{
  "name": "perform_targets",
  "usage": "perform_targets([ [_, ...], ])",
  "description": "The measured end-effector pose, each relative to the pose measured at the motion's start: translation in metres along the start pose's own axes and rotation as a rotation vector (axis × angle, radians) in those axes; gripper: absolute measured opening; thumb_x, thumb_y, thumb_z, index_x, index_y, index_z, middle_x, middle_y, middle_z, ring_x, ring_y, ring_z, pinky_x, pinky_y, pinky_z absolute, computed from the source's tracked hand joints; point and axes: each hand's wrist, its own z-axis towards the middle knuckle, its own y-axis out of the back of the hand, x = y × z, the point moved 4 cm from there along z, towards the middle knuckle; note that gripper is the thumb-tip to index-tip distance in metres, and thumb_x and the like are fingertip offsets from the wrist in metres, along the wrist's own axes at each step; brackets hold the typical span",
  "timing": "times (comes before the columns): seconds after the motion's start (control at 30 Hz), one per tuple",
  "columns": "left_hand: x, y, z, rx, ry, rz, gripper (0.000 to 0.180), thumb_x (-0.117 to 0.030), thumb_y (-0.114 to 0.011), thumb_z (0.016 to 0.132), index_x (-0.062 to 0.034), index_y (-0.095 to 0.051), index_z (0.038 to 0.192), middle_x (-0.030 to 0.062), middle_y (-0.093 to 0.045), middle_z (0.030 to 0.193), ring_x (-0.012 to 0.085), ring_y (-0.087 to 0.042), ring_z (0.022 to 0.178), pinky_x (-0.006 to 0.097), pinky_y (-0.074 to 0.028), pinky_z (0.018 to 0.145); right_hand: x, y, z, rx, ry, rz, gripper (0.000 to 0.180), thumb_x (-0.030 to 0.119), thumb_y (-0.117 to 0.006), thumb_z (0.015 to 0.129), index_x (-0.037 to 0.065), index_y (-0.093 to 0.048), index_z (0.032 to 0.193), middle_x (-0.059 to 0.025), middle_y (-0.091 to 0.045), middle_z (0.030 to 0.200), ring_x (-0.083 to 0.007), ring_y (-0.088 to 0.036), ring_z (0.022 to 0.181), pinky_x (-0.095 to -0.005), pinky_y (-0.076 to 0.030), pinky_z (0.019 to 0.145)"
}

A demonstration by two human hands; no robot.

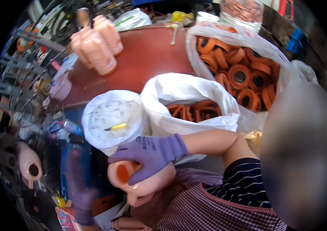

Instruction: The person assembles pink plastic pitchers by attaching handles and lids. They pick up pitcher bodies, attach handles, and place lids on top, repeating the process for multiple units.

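Note:
A pink plastic jug (157, 181) lies tilted against my lap, its round opening toward the left and lined with orange. My right hand (146, 154), in a purple glove, is closed around the jug near that opening. Lower left, my left hand (80, 188), also gloved in purple, is smeared by motion and apart from the jug; its fingers cannot be made out. Just beyond my right hand stands a white-lined bucket (94, 134) of small whitish clear pieces, with a yellow-handled knife (117, 127) on top.
A white bag (155, 127) of brown-orange parts stands beside the bucket. Behind it, a bigger clear bag (192, 50) holds orange rings. Several pink jugs (94, 50) stand on the red tabletop (148, 50). Another pink jug (29, 161) is at left, near a spray can (73, 127).

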Motion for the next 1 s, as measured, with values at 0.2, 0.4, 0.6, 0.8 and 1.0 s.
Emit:
perform_targets([
  [0.2,0.016,-0.072,-0.064,0.219,0.135,0.337,0.102,-0.026,-0.086,0.056,0.001,-0.039,0.142,0.0176,-0.055,0.128,0.0321,-0.055,0.119,0.042,-0.042,0.103,-0.096,0.193,-0.123,-0.785,-0.109,-0.542,0.03,0.006,-0.07,0.086,0.005,-0.065,0.116,-0.0094,-0.069,0.095,-0.0199,-0.067,0.087,-0.0322,-0.053,0.081],
  [0.4,0.038,-0.017,-0.153,-0.069,0.316,0.101,0.099,-0.033,-0.09,0.058,-0.0023,-0.042,0.139,0.015,-0.052,0.131,0.0286,-0.052,0.12,0.039,-0.042,0.102,-0.241,0.293,-0.337,-0.729,-1.103,-1.088,0.046,0.032,-0.059,0.09,0.002,-0.056,0.124,-0.0244,-0.061,0.122,-0.0412,-0.058,0.115,-0.0486,-0.049,0.093],
  [0.6,0.051,-0.004,-0.185,-0.259,0.296,0.122,0.074,-0.016,-0.085,0.067,-0.0042,-0.049,0.13,0.0105,-0.055,0.128,0.0218,-0.052,0.12,0.036,-0.04,0.105,-0.281,0.275,-0.392,-0.748,-1.253,-0.964,0.054,0.038,-0.049,0.096,0.002,-0.051,0.136,-0.0281,-0.056,0.131,-0.0445,-0.052,0.123,-0.0466,-0.045,0.101],
  [0.8,0.1,0.018,-0.292,-0.848,0.443,-0.073,0.06,-0.013,-0.074,0.078,-0.0007,-0.048,0.131,0.0084,-0.057,0.122,0.0184,-0.054,0.115,0.034,-0.043,0.101,-0.278,0.318,-0.391,-0.409,-1.509,-1.104,0.059,0.034,-0.051,0.095,0.003,-0.044,0.145,-0.0231,-0.05,0.143,-0.035,-0.048,0.133,-0.0421,-0.04,0.11],
  [1.0,0.138,0.021,-0.352,-1.242,0.477,-0.583,0.04,-0.016,-0.066,0.092,-0.0027,-0.054,0.128,0.0102,-0.064,0.115,0.0219,-0.065,0.101,0.035,-0.055,0.086,-0.192,0.364,-0.291,-1.009,-0.493,-0.856,0.05,0.022,-0.046,0.102,-0.008,-0.043,0.142,-0.024,-0.049,0.144,-0.0368,-0.048,0.133,-0.0406,-0.037,0.111],
])
